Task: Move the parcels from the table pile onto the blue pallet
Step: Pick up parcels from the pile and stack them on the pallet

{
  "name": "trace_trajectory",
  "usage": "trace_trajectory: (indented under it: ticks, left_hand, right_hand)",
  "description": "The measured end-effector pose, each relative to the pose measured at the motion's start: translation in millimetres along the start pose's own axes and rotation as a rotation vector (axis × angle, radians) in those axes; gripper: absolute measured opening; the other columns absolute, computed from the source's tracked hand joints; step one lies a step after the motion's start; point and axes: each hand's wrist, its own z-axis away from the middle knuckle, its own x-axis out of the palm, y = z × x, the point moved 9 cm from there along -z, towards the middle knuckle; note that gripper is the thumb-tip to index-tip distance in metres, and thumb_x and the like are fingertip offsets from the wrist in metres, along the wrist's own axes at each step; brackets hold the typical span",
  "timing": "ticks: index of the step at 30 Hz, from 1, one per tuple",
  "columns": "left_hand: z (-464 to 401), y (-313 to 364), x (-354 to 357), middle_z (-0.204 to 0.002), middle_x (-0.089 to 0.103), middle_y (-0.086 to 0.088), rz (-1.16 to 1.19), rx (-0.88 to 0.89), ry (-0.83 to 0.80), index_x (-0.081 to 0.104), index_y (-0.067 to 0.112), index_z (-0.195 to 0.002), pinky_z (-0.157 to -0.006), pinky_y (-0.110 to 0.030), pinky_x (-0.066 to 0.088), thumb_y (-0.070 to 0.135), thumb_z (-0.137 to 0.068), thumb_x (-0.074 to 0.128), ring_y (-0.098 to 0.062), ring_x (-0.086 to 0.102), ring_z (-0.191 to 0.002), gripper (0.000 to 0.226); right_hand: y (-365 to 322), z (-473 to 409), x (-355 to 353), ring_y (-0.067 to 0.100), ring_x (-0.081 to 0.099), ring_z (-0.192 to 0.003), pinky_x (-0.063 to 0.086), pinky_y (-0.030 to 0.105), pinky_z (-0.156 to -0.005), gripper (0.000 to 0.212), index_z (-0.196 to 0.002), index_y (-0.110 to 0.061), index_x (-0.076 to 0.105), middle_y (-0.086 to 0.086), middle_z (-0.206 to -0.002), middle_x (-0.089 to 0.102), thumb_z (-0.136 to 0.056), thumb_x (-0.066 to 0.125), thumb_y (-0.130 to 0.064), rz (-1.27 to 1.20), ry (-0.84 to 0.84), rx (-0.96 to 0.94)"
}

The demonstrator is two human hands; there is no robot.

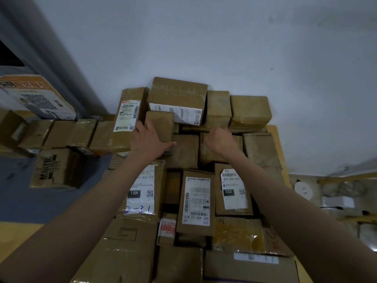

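A pile of brown cardboard parcels [191,152] covers the yellow table [275,133], stacked against the white wall. My left hand [150,139] grips a small upright brown box [160,124] in the pile's middle, fingers on its left side and thumb below. My right hand [219,137] curls round a thin flat brown parcel [193,129] lying just right of that box. Labelled parcels lie nearer to me: one marked 15H [142,190], one with a barcode label [196,201], one marked 032 [233,188]. The blue pallet [24,199] shows at the left.
A row of brown boxes [61,133] and a box printed with black letters [57,168] stand at the left on the blue surface. A white and orange carton [36,97] sits behind them. Cables, a tape roll [304,189] and small white items lie at the right.
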Motion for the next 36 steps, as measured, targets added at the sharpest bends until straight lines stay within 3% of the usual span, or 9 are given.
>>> trace_trajectory:
  ticks: [5, 10, 13, 19, 23, 26, 31, 34, 36]
  left_hand:
    - [25, 0, -22, -0.151, 0.023, -0.019, -0.031, 0.015, -0.053, 0.020, 0.010, -0.148, -0.104, -0.051, 0.040, 0.073, -0.068, 0.069, -0.040, 0.031, -0.136, 0.113]
    - [74, -18, -49, -0.141, 0.039, -0.013, -0.033, 0.034, -0.023, 0.036, 0.014, -0.140, -0.090, -0.043, 0.046, 0.065, -0.079, 0.064, -0.033, 0.047, -0.124, 0.084]
    - [108, -40, -66, -0.140, 0.047, -0.011, -0.022, 0.076, -0.018, 0.040, 0.020, -0.139, -0.088, -0.038, 0.046, 0.057, -0.085, 0.058, -0.030, 0.051, -0.122, 0.069]
    - [175, -117, -83, -0.121, 0.057, -0.016, -0.170, -0.062, -0.158, 0.055, 0.013, -0.123, -0.089, -0.047, 0.052, 0.054, -0.086, 0.054, -0.035, 0.059, -0.104, 0.056]
    - [210, -174, -83, -0.084, 0.054, -0.015, -0.153, -0.126, -0.233, 0.057, 0.007, -0.098, -0.059, -0.038, 0.043, 0.045, -0.094, 0.053, -0.028, 0.054, -0.070, 0.039]
    - [225, -214, -83, -0.084, 0.057, -0.023, -0.108, -0.191, -0.250, 0.058, 0.004, -0.103, -0.059, -0.046, 0.046, 0.041, -0.093, 0.053, -0.037, 0.062, -0.077, 0.038]
    - [230, -268, -81, -0.085, 0.058, -0.001, -0.130, -0.204, -0.221, 0.054, 0.025, -0.104, -0.059, -0.034, 0.043, 0.043, -0.087, 0.052, -0.017, 0.056, -0.068, 0.025]
    - [219, -299, -75, -0.085, 0.057, 0.001, -0.097, -0.194, -0.226, 0.051, 0.022, -0.109, -0.063, -0.034, 0.043, 0.045, -0.086, 0.054, -0.015, 0.056, -0.072, 0.033]
    - [208, -320, -73, -0.094, 0.059, 0.000, -0.090, -0.156, -0.220, 0.052, 0.019, -0.120, -0.066, -0.035, 0.045, 0.045, -0.086, 0.054, -0.018, 0.058, -0.081, 0.042]
  right_hand:
    - [-16, 45, -16, 0.024, 0.063, -0.075, 0.055, 0.037, -0.068, 0.021, -0.067, -0.015, 0.050, 0.005, -0.079, 0.061, -0.086, 0.056, -0.021, 0.059, -0.080, -0.038]
    - [-54, 100, -28, 0.024, 0.063, -0.088, 0.056, 0.040, -0.080, 0.006, -0.089, -0.015, 0.061, 0.004, -0.094, 0.063, -0.090, 0.057, -0.020, 0.199, -0.142, -0.189]
    - [-86, 134, -27, 0.026, 0.061, -0.099, 0.053, 0.042, -0.087, 0.023, -0.114, -0.012, 0.061, 0.006, -0.110, 0.063, -0.094, 0.056, -0.023, 0.242, -0.169, -0.304]
    - [-142, 194, 6, 0.025, 0.063, -0.098, 0.052, 0.034, -0.076, 0.032, -0.114, -0.013, 0.062, 0.006, -0.110, 0.064, -0.090, 0.063, -0.033, 0.341, -0.259, -0.470]
    - [-176, 227, 34, 0.026, 0.057, -0.113, 0.052, 0.041, -0.093, 0.044, -0.129, -0.014, 0.055, 0.006, -0.127, 0.057, -0.090, 0.065, -0.033, 0.384, -0.294, -0.560]
    - [-199, 246, 56, 0.026, 0.059, -0.109, 0.054, 0.039, -0.088, 0.041, -0.126, -0.014, 0.058, 0.007, -0.124, 0.059, -0.089, 0.065, -0.030, 0.394, -0.305, -0.601]
    - [-224, 260, 96, 0.016, 0.052, -0.078, 0.045, 0.030, -0.064, 0.013, -0.080, -0.023, 0.054, -0.001, -0.085, 0.051, -0.084, 0.066, -0.025, 0.424, -0.322, -0.608]
    - [-244, 264, 117, 0.023, 0.058, -0.103, 0.049, 0.033, -0.079, 0.033, -0.117, -0.014, 0.060, 0.005, -0.112, 0.059, -0.087, 0.066, -0.026, 0.433, -0.315, -0.588]
    - [-262, 266, 134, 0.025, 0.060, -0.104, 0.050, 0.033, -0.079, 0.035, -0.119, -0.011, 0.061, 0.008, -0.116, 0.062, -0.088, 0.065, -0.025, 0.448, -0.325, -0.584]
